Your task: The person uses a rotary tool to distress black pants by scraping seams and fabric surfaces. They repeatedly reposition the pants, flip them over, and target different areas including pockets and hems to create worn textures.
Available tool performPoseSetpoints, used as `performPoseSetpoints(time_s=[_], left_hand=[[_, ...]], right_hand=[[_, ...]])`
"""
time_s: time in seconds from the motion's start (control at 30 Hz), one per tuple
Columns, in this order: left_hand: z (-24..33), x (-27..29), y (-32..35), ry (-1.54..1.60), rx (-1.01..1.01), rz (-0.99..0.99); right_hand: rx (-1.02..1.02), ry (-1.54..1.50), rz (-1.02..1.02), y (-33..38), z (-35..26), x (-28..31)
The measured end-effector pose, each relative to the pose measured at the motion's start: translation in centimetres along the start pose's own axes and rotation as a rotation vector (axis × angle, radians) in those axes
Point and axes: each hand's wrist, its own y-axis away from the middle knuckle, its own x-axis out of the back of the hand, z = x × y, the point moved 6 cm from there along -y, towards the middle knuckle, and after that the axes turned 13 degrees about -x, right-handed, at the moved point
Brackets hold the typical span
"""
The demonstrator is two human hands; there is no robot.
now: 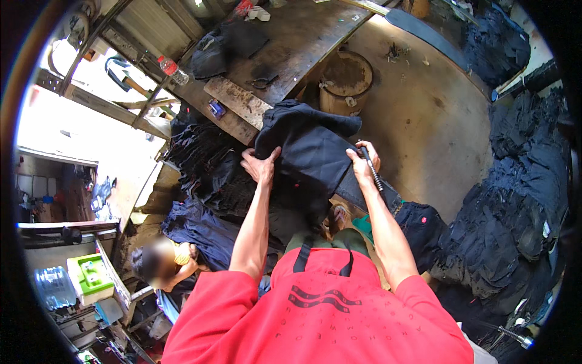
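Observation:
A dark navy cloth garment (312,148), perhaps trousers, is spread in front of me over the end of the wooden bench. My left hand (262,165) pinches its left edge, thumb on top. At its right edge, my right hand (365,164) is wrapped round a slim black pen-like tool (368,159) with a ribbed, spring-like sleeve running back along my wrist. The fingertips of that hand also touch the cloth. Below the right hand, a narrow dark strip (357,187) slants toward a dark bundle with a red spot (423,220).
Heaps of dark garments lie to the left (206,164) and right (509,200). A worn plank (239,102), a small blue item (216,109) and a red-capped bottle (173,70) are by the bench (315,30). Beyond stands a round drum (345,82). Another person (182,261) sits low at left.

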Motion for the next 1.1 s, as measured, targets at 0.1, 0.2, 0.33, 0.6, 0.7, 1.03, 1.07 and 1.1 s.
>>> performPoseSetpoints(time_s=[0.1,0.2,0.33,0.6,0.7,1.03,1.07,1.1], left_hand=[[-0.5,-2.3,1.5,0.38,0.166,-0.025],[1.1,-2.9,1.2,0.29,0.009,-0.076],[0.9,-2.9,1.6,0.403,0.146,-0.19],[0.8,-2.8,0.3,0.409,0.181,-0.086],[1.1,-2.7,1.0,0.287,0.172,-0.148],[1.0,-2.5,8.1,0.137,0.23,0.15],[1.3,-1.8,6.9,0.065,0.16,0.118],[1.7,-1.4,5.6,0.083,0.064,0.066]], right_hand=[[-0.005,0.016,0.036,-0.4,1.5,2.9],[-0.091,-0.014,-0.014,-0.7,2.9,4.8],[-0.112,-0.071,-0.116,-0.9,2.3,4.2],[-0.066,0.099,-0.149,-0.6,1.7,3.7],[-0.047,0.105,-0.163,-1.2,2.0,4.4],[-0.033,-0.008,-0.282,-1.4,1.3,5.7],[-0.028,-0.045,-0.301,-1.2,1.1,5.4],[0.026,-0.021,-0.276,-1.0,0.9,5.3]])
